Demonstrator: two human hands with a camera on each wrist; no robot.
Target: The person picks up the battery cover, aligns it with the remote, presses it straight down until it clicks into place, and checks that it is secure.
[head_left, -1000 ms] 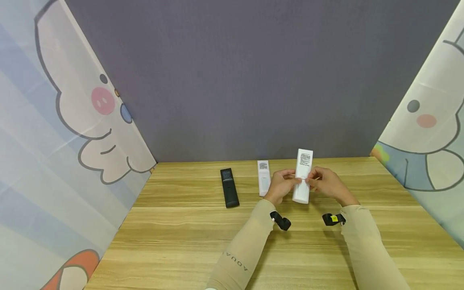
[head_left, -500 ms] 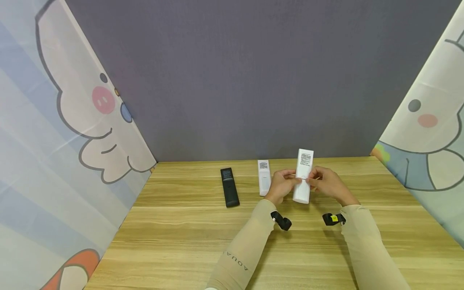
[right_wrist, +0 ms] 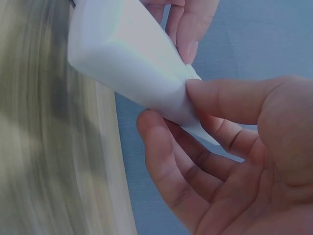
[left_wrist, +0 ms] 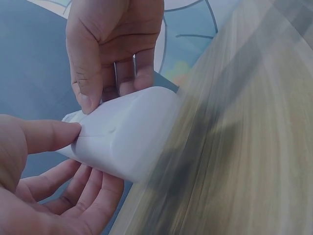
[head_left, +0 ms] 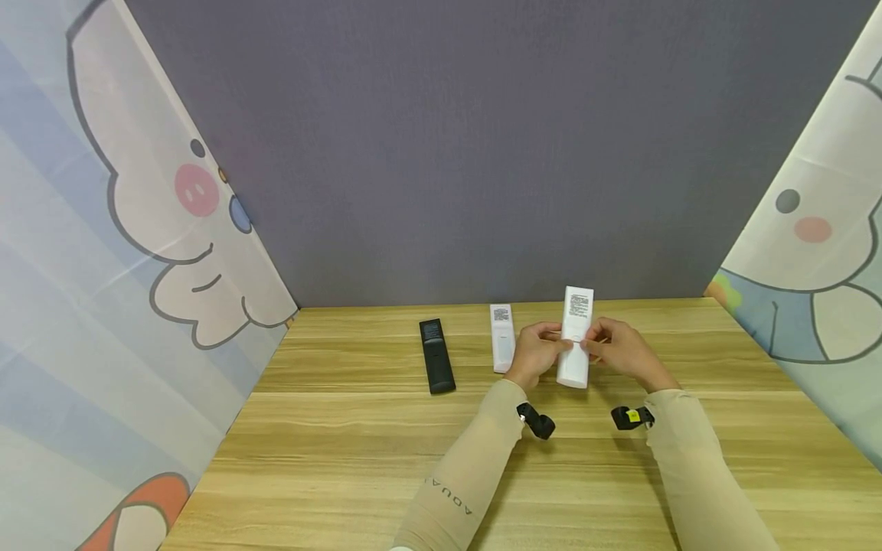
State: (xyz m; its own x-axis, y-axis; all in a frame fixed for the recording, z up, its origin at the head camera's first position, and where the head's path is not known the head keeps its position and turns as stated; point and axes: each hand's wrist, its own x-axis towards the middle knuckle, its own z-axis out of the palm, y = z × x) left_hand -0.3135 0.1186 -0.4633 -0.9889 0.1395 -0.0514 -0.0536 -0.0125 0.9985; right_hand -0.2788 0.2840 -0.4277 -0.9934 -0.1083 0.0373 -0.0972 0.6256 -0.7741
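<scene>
A white remote control [head_left: 576, 325], back side up with a printed label at its far end, is held above the table between both hands. My left hand [head_left: 534, 353] pinches its left edge, thumb on the back and fingers underneath. From the other side my right hand [head_left: 623, 352] grips it the same way, its thumb beside the left thumb at the cover seam. In the left wrist view the remote's rounded near end [left_wrist: 146, 132] faces the camera. The right wrist view shows the right thumb [right_wrist: 225, 100] pressing the white casing [right_wrist: 127, 54].
A smaller white remote [head_left: 503, 338] lies back side up just left of my left hand. Further left is a black remote [head_left: 437, 357]. The wooden table [head_left: 331, 459] ends at a dark grey panel [head_left: 441, 153], with cartoon-print curtains [head_left: 62, 306] at the sides.
The far end of the held white remote has dipped slightly toward me. Both hands keep their grip, and the other two remotes have not moved.
</scene>
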